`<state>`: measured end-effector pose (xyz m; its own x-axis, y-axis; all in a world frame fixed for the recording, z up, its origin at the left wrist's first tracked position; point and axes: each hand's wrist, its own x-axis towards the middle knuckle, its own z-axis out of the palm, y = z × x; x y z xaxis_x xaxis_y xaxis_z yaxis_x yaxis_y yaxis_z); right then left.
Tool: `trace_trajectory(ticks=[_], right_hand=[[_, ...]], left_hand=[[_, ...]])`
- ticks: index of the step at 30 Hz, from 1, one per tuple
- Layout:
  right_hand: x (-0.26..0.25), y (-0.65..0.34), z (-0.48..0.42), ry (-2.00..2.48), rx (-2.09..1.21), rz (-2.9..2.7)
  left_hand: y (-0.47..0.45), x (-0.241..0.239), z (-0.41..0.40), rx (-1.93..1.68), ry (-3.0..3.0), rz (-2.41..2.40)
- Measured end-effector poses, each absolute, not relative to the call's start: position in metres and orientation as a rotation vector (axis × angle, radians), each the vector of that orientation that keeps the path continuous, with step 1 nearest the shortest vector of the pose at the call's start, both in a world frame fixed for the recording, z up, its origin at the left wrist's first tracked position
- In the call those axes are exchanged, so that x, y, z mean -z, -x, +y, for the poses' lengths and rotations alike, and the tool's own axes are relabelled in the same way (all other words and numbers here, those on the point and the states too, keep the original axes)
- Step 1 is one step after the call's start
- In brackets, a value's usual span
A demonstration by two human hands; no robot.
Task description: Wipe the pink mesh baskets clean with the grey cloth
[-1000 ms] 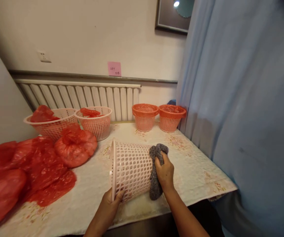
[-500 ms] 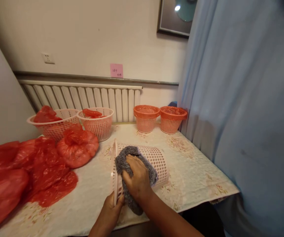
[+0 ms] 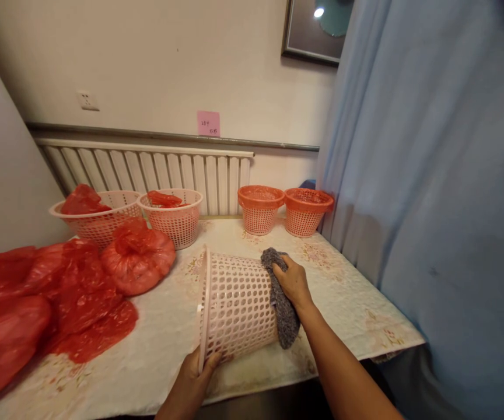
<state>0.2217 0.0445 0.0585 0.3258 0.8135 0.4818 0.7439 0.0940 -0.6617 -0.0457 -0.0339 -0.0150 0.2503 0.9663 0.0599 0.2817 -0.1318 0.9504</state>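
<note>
A pale pink perforated plastic basket (image 3: 241, 303) lies on its side over the table, its rim facing left and its base to the right. My left hand (image 3: 197, 373) grips the lower part of the rim, thumb outside and the other fingers partly hidden behind it. A grey fuzzy cloth (image 3: 283, 303) is pressed against the basket's base end. My right hand (image 3: 293, 283) is closed on this cloth, which hangs down below the fingers.
Red plastic bags (image 3: 72, 291) cover the table's left side, with a bundled red bag (image 3: 140, 262) beside them. Two pink baskets holding red plastic, an oval one (image 3: 98, 224) and a round one (image 3: 177, 224), stand behind. Two red-lined baskets (image 3: 261, 219) stand near the blue curtain (image 3: 409, 204).
My right hand has moved the cloth rightward along the basket, from near the rim to the base end. My left hand keeps its hold on the rim.
</note>
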Motion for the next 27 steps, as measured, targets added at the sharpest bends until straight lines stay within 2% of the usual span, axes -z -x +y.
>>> trace_trajectory(ticks=[8,19,27], right_hand=[[-0.043,-0.235,0.035,1.688,-0.088,-1.338],[-0.033,-0.232,0.020,1.689,-0.074,-1.317],[-0.022,-0.229,0.014,1.691,-0.061,-1.277]], left_hand=[[0.050,0.012,-0.039,-0.884,-1.618,1.160],[0.025,-0.047,-0.030,-1.062,-1.377,1.211],[0.029,-0.042,-0.028,-1.061,-1.296,1.200]])
